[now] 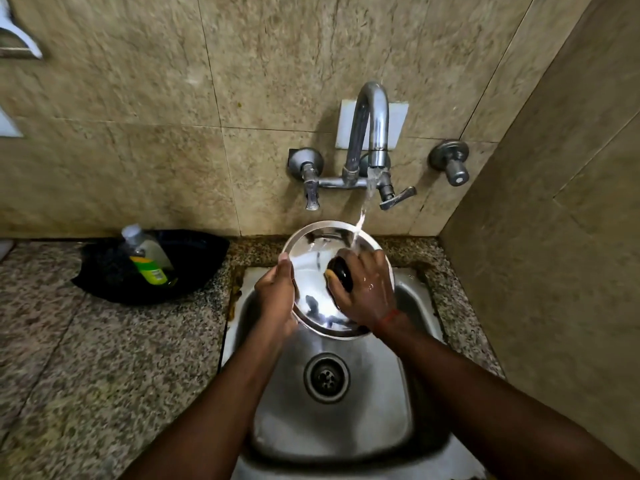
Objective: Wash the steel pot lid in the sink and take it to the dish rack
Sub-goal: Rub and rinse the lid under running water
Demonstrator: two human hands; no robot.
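Note:
A round steel pot lid [311, 268] is held tilted over the far end of the steel sink [332, 427], its shiny top towards me. My left hand [277, 303] grips the lid's left rim, thumb on top. My right hand [367, 292] lies on the lid's middle, fingers around its black knob [341, 271]. Water runs from the curved tap [372, 126] onto the lid's upper right edge and my right fingers. The dish rack is not in view.
A black tray [194, 261] on the granite counter [86, 358] left of the sink holds a clear soap bottle [149, 258] with a green label. Tiled walls close in behind and at the right. Tap handles [396, 199] jut out above the sink. The drain [326, 377] is uncovered.

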